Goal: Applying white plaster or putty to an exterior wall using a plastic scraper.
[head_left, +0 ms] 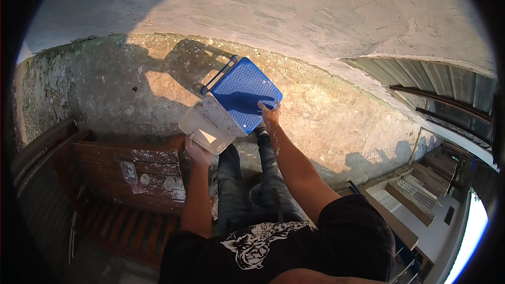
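My right hand (270, 114) grips the lower right edge of a blue plastic stool (247, 81), thumb on its ribbed top. The stool is tilted, and its side legs and a bar show at the upper left. My left hand (198, 152) is closed on the rim of a pale, see-through plastic tub (202, 126), held against the stool's lower left side. A whitish, smeared panel (221, 114) lies between tub and stool; I cannot tell which it belongs to. The fingers of my left hand are partly hidden by the tub.
Left of my legs stands a wooden bench (126, 168) with white splatters, carrying a small clear container (129, 172) and pale lumps. Ahead rises a plastered wall (273, 16) above rough, spotted ground (326, 121). Louvred metal panels (426, 76) are set in the wall at right.
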`<state>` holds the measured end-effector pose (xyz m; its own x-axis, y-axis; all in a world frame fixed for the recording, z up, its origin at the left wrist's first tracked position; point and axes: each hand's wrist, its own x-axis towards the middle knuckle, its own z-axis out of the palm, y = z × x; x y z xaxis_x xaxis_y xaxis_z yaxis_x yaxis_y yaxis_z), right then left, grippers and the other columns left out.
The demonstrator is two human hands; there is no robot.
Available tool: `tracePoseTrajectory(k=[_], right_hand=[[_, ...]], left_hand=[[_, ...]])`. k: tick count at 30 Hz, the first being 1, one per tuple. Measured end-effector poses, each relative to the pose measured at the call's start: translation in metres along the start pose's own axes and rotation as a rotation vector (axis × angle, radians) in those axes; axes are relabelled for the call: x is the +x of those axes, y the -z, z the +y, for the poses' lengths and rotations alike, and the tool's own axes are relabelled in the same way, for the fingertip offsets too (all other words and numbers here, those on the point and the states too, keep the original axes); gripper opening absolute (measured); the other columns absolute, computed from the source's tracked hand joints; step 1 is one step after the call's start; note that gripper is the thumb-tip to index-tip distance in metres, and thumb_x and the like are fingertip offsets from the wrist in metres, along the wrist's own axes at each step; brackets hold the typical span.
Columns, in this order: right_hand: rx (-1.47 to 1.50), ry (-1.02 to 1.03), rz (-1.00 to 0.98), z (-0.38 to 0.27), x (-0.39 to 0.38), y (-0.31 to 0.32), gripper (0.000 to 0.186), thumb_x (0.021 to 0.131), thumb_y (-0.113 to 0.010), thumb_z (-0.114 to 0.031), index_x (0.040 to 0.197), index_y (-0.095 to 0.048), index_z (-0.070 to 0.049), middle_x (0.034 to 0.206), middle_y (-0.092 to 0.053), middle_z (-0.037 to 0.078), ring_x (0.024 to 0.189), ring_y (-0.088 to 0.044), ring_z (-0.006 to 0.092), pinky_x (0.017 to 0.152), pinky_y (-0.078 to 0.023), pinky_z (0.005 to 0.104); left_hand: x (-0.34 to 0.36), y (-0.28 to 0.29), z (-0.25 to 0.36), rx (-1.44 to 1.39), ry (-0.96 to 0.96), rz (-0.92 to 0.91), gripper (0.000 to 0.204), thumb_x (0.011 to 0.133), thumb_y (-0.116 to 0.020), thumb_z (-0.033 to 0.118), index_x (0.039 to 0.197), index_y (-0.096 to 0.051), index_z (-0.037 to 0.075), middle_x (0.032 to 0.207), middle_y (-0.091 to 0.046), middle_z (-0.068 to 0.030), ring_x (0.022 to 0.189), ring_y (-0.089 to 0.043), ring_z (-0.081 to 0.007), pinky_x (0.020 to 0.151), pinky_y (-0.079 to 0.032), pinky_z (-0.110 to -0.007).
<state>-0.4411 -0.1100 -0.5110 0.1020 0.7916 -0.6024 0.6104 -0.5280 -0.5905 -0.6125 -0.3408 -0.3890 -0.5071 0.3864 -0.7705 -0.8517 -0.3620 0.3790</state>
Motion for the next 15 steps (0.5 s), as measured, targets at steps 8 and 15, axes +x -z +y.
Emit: tracePoseTrajectory(k=[8,15], right_hand=[[0.547,-0.135,-0.389,0.004,-0.006,-0.028,0.085,0.075,-0.088,-0.015,0.144,-0.040,-0.014,0.134,-0.057,0.011,0.122,-0.057,0.0304,0.099,-0.049,0.0481],[0.872,-0.176,-0.452,-0.042,-0.042,-0.062,0.079,0.078,-0.083,-0.010,0.142,-0.039,-0.022,0.130,-0.057,0.007,0.123,-0.053,0.0294,0.096,-0.046,0.0576]], left_hand=[[0.029,0.035,0.017,0.061,0.043,-0.045,0.054,0.100,-0.042,0.038,0.144,-0.044,0.007,0.139,-0.052,-0.0120,0.131,-0.050,-0.0314,0.111,-0.038,-0.048],[0.007,0.053,0.043,-0.031,0.008,-0.019,0.055,0.100,-0.042,0.037,0.147,-0.042,0.009,0.143,-0.050,-0.0116,0.133,-0.048,-0.0330,0.112,-0.037,-0.049]])
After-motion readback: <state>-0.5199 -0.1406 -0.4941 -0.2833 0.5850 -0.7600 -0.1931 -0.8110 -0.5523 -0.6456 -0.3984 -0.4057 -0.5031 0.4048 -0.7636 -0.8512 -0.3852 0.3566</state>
